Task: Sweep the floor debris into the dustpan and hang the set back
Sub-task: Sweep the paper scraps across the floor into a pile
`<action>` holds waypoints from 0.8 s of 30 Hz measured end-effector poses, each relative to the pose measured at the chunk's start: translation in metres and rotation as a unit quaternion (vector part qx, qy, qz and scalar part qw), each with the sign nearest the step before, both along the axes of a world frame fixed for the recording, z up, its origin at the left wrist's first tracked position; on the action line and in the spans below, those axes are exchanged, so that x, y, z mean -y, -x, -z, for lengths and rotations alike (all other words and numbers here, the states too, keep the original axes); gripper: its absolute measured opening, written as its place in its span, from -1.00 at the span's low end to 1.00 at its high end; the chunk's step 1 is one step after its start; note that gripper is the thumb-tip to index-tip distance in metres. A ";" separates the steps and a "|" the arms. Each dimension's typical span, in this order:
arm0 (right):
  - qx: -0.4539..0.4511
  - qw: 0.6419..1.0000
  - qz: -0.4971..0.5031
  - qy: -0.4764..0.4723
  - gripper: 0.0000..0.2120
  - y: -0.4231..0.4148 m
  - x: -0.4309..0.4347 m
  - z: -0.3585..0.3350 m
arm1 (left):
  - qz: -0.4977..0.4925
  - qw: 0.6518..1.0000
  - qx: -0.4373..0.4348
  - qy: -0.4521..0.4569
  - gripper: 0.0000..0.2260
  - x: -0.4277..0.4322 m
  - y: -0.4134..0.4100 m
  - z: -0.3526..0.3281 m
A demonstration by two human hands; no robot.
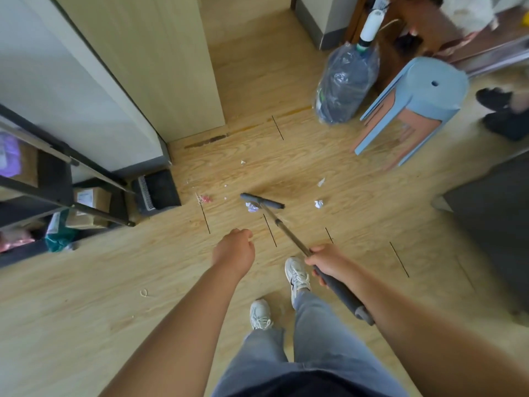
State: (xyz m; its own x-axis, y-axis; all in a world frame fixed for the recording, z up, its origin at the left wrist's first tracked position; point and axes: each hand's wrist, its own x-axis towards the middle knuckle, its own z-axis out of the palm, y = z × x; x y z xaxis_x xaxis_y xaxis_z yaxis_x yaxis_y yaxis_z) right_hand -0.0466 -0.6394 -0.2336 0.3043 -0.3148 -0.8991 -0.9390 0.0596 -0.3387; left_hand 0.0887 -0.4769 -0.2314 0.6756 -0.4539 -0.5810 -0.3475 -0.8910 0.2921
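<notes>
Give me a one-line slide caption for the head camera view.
Right hand holds the broom among paper scraps on the wood floor; dustpan sits by the shelf.

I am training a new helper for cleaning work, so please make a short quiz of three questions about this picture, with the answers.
1. True or false: the dustpan lies right under the broom head.
2. Which hand grips the broom handle? A) left B) right C) both
3. Which piece of debris lies nearest to the broom head?

Key
1. False: it stands apart from the broom head, against the wall beside the shelf.
2. B: the right hand alone holds it.
3. The crumpled paper, just beside the head on the person's side.
</notes>
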 end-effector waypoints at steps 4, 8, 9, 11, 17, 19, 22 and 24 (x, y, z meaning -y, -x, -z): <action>-0.002 0.999 0.047 0.012 -0.89 0.017 0.016 -0.006 | 0.008 1.000 0.009 0.019 -0.69 0.003 0.018 -0.009; -0.011 0.993 0.107 0.044 -0.91 0.026 0.043 -0.009 | 0.007 0.999 0.024 0.027 -0.69 0.021 0.033 -0.015; -0.010 0.992 0.120 0.048 -0.91 0.028 0.054 -0.010 | 0.005 0.999 0.026 0.025 -0.69 0.028 0.038 -0.016; -0.007 0.987 0.149 0.055 -0.91 0.036 0.079 -0.011 | 0.002 0.999 0.030 0.018 -0.68 0.044 0.048 -0.016; -0.010 0.979 0.202 0.033 -0.87 0.063 0.155 -0.009 | -0.021 1.000 0.023 0.002 -0.68 0.090 0.079 -0.006; -0.005 0.980 0.198 0.033 -0.85 0.068 0.178 -0.001 | -0.033 0.999 0.023 0.001 -0.68 0.102 0.092 -0.001; -0.015 0.978 0.207 0.003 -0.84 0.076 0.196 0.015 | -0.040 0.999 0.022 -0.008 -0.69 0.112 0.112 0.004; -0.029 0.978 0.205 -0.021 -0.77 0.082 0.191 0.023 | -0.043 0.999 0.023 -0.019 -0.69 0.111 0.122 0.005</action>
State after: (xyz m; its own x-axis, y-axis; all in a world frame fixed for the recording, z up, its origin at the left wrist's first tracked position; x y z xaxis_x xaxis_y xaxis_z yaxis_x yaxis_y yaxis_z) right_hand -0.1290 -0.8301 -0.2564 0.1080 -0.3615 -0.9261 -0.8511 0.4478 -0.2740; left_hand -0.0332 -0.5878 -0.2369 0.7380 -0.3717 -0.5633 -0.2814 -0.9281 0.2437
